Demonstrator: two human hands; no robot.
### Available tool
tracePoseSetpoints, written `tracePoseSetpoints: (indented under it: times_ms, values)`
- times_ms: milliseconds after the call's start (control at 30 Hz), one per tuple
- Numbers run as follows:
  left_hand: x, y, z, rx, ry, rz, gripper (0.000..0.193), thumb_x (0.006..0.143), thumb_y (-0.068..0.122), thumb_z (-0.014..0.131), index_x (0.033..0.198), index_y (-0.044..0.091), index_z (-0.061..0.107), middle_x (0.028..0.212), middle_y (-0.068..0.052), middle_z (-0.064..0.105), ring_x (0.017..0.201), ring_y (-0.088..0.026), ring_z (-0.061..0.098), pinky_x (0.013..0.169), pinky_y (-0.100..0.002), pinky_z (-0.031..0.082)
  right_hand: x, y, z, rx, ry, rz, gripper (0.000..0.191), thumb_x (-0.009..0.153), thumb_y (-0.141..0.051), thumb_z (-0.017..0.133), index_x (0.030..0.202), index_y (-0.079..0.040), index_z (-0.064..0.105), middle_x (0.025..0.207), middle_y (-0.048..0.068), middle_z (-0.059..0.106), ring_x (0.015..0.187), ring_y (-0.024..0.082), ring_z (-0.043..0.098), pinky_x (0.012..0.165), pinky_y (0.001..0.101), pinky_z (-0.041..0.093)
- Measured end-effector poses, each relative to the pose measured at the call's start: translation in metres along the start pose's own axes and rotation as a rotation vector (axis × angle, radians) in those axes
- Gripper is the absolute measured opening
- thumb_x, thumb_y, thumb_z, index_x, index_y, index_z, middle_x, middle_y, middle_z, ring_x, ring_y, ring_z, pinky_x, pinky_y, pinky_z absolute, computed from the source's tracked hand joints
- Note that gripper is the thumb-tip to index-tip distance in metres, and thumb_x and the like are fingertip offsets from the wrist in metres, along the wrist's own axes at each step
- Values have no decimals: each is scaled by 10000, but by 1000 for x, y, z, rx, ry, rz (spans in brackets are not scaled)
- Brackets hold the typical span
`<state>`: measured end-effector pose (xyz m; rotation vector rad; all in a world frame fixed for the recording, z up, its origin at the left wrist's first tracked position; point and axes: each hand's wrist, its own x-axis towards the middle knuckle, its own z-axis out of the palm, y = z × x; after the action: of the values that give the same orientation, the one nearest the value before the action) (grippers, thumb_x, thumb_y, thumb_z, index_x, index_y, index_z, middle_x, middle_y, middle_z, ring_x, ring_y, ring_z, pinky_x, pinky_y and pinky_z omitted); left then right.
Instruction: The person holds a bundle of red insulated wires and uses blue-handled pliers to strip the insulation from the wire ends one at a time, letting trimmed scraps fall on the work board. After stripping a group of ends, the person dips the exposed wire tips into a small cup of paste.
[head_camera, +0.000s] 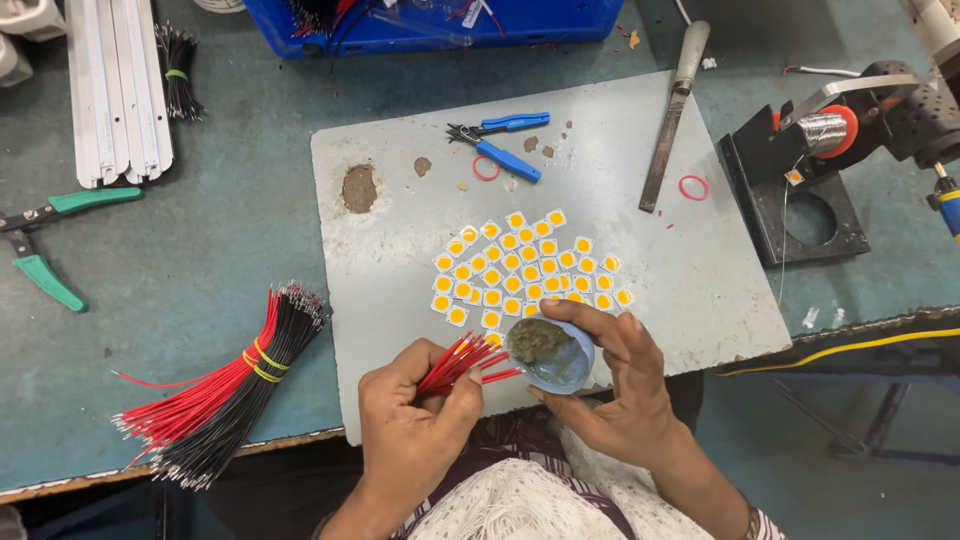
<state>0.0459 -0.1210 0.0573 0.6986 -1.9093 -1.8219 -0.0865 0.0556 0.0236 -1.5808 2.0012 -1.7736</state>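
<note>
My left hand grips a bunch of short red wires, their stripped tips pointing right toward a small blue cup. My right hand holds that blue cup, tilted toward the wires and filled with brownish-green paste. Both hands hover over the near edge of a grey board. Just beyond the cup, several small white squares with yellow centres lie spread on the board.
A bundle of red and black wires lies at the left. Blue-handled cutters, a file, two red rubber rings, green-handled pliers, white strips, a blue bin and a solder-spool stand surround the board.
</note>
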Motion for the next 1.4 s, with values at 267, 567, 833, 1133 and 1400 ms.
tracePoseSetpoints:
  times_ms: [267,567,833,1133,1400]
  values:
    - [-3,-11,-8,-69,-14,-57,77,855,29,712,802,-14,676,618,68,560,512,30,372,435,-195,265,1,-4,2,46,-4,-14,1215,817,71,830,1644,-347,44,1473,250,521,1287,310,651,1070,434,572]
    - [-3,-20,-17,-59,-38,8,122,843,-18,664,746,10,595,635,55,523,594,-9,405,517,-217,327,5,-10,3,86,-10,-7,1214,820,54,842,1648,-373,64,1455,234,551,1320,320,638,1091,444,575]
    - [-5,-17,-12,-43,-10,55,216,857,-23,679,721,33,522,646,70,491,591,12,360,501,-202,283,3,-15,9,32,-27,-29,1201,824,5,852,1642,-356,50,1442,209,569,1347,312,614,1128,459,530]
    - [-5,-12,-6,-6,1,55,202,863,-12,685,716,27,553,587,85,492,527,25,354,451,-204,268,4,-17,9,50,-46,-48,1186,846,7,845,1646,-371,56,1472,210,553,1371,327,608,1120,457,550]
    - [-6,-15,-8,-35,2,56,219,874,-4,691,722,32,537,610,87,488,545,26,346,460,-204,265,4,-15,9,39,-41,-27,1190,832,12,840,1638,-376,55,1456,209,555,1351,325,608,1123,476,541]
